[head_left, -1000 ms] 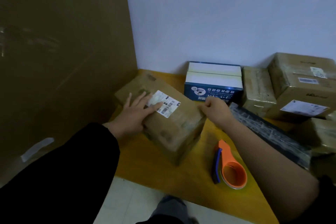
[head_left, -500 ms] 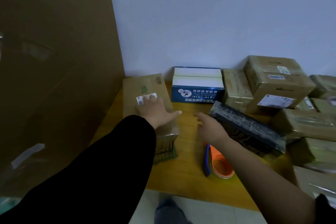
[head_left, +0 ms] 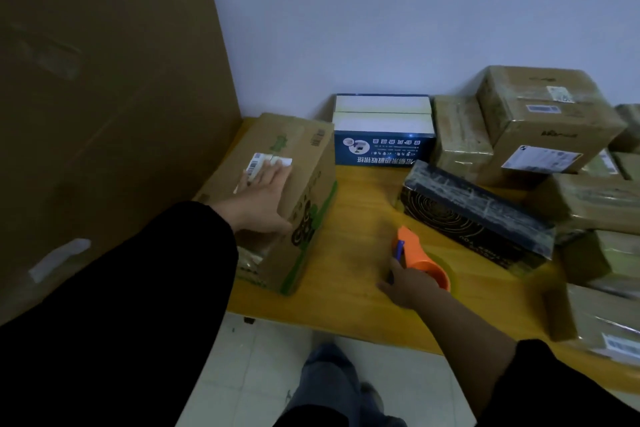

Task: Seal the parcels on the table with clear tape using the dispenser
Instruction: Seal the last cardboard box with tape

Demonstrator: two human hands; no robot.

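The room is dim, so small print is hard to read. The right hand [head_left: 408, 282] is on the near end of the orange tape dispenser [head_left: 424, 262], which lies on the yellow table [head_left: 353, 211]. The back of the hand hides its fingers, so I cannot tell if they are closed round the dispenser or just touching it. A bit of blue handle peeks out beside the thumb.

The left hand [head_left: 263, 198] lies flat on top of the brown box [head_left: 308, 146] at the left end of the table, fingers straight, holding nothing. The fingers cover part of a white label [head_left: 273, 160]. The black sleeve hides the box's near corner.

A big cardboard sheet [head_left: 104, 97] stands just to the left of this box. A blue and white box [head_left: 381, 135] sits at the back by the wall. A flat black box [head_left: 478, 218] lies tilted just past the dispenser, leaning on a pile of brown parcels [head_left: 540, 121]. The parcels at the right edge [head_left: 609, 319] are cut off by the picture. Below the table a leg in jeans [head_left: 329, 388] shows over the pale floor.
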